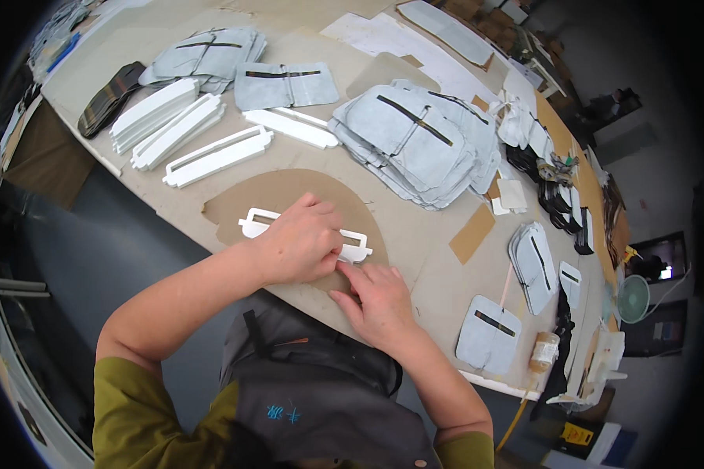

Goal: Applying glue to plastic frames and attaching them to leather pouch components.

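A white slotted frame (355, 254) lies on a rounded brown board (289, 186) at the table's near edge. My left hand (305, 241) is closed over the middle of this frame, its fingers curled down and the fingertips hidden. My right hand (377, 305) is beside it, just below the frame's right end, its fingers bent. The right index fingertip meets the left hand's fingertips at the frame's lower edge; anything pinched there is too small to make out.
Stacked white frames (168, 125) and loose ones lie at the left. Farther back are pale blue-grey fabric panels (414, 133) with dark slots, in piles. A brown card strip (472, 234), more panels (489, 332) and a tape-wrapped jar (544, 352) are at the right.
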A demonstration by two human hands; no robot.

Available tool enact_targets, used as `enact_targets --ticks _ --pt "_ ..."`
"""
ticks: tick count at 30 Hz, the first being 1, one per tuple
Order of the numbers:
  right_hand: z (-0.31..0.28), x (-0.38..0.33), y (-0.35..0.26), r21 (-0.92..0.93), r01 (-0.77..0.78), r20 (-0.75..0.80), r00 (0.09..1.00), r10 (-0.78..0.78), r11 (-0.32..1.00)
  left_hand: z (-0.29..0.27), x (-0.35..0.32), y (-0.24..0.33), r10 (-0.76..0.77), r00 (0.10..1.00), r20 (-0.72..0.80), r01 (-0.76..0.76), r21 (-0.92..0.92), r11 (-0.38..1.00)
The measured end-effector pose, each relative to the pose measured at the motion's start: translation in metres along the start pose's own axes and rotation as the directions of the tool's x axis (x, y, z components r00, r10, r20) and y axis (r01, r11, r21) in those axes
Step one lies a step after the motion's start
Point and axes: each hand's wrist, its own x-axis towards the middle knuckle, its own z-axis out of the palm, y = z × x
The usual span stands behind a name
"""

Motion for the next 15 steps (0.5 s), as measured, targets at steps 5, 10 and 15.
enact_targets --ticks 5,10,15 --pt "0.008 0.002 -0.003 -0.024 0.007 0.009 1.0 -0.007 1.0 0.001 -0.008 0.014 -0.089 0.982 -0.169 0.099 0.053 0.994" --pt "0.016 0.003 0.005 -0.083 -0.004 0.007 1.0 0.005 0.997 -0.028 -0.016 -0.011 -0.294 0.837 -0.462 0.353 0.044 0.935" --pt "0.015 0.019 0.006 -0.073 0.07 0.053 0.996 -0.066 0.995 -0.1 -0.126 -0.158 -0.73 0.38 -0.568 0.39 -0.618 0.683"
